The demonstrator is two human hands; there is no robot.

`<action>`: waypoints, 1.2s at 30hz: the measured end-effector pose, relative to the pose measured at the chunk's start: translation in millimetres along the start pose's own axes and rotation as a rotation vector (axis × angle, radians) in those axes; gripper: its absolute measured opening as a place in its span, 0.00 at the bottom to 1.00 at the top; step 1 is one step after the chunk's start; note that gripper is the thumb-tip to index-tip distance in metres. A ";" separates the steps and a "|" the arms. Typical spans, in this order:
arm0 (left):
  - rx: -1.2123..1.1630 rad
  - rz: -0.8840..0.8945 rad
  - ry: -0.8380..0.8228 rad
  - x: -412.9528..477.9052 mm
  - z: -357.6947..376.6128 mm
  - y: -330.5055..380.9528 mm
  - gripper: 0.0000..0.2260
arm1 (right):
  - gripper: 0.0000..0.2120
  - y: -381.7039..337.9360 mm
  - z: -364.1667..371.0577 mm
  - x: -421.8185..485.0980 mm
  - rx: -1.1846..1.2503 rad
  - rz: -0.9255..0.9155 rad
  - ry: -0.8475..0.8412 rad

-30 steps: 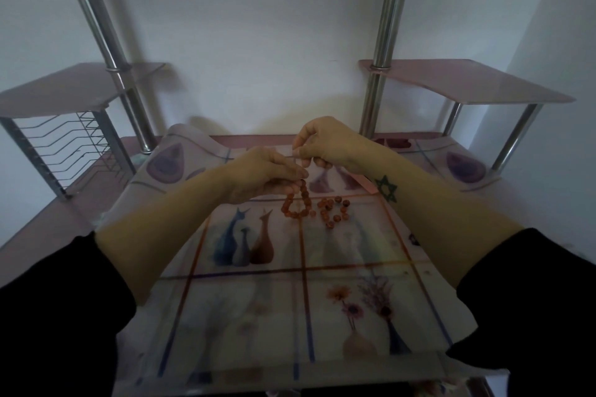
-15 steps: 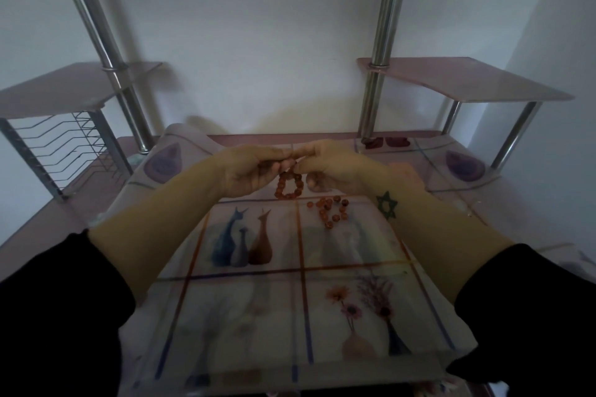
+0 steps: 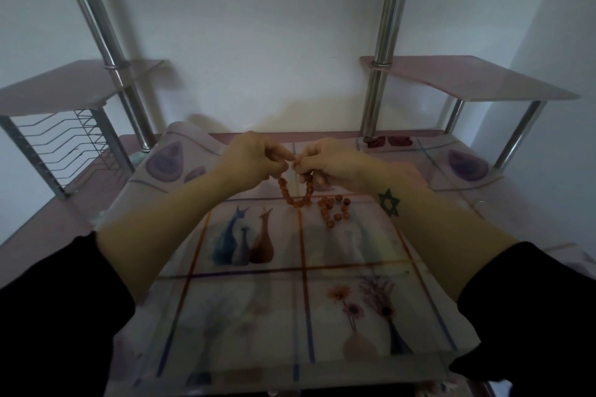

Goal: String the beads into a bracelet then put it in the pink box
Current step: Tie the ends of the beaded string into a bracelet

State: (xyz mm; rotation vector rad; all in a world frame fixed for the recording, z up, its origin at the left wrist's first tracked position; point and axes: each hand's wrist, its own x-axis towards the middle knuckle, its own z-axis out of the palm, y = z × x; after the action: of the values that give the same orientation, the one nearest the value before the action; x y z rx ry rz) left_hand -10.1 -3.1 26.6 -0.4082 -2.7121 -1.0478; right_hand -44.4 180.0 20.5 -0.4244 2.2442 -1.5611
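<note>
Glass desk (image 3: 419, 293) against white wall (image 3: 258, 26)

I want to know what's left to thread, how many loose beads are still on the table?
About 9 loose reddish-brown round beads, clustered on the patterned cloth beside the hanging strand; some may overlap.

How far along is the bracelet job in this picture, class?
Done: a run of beads is strung, hanging as a loop between the hands. In hand: left hand and right hand pinch the strand's two ends together. Left: loose beads lie on the patterned cloth; no pink box is in view.
</note>
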 end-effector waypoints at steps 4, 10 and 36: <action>0.198 0.110 0.124 3.4 7.3 -6.6 0.04 | 0.03 -0.5 0.8 0.6 0.011 0.037 -0.001; 0.190 0.107 0.334 6.6 17.2 -17.9 0.04 | 0.06 -2.9 3.2 -0.4 0.169 0.089 0.002; -0.055 0.211 0.273 -8.8 13.6 -13.6 0.05 | 0.09 -0.3 12.6 9.5 0.177 -0.024 0.211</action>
State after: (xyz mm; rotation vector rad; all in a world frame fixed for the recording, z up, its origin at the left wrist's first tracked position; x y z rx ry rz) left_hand -7.4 -5.2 5.7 -0.5071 -2.3487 -1.0365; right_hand -47.0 165.3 15.5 -0.2476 2.2325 -1.8761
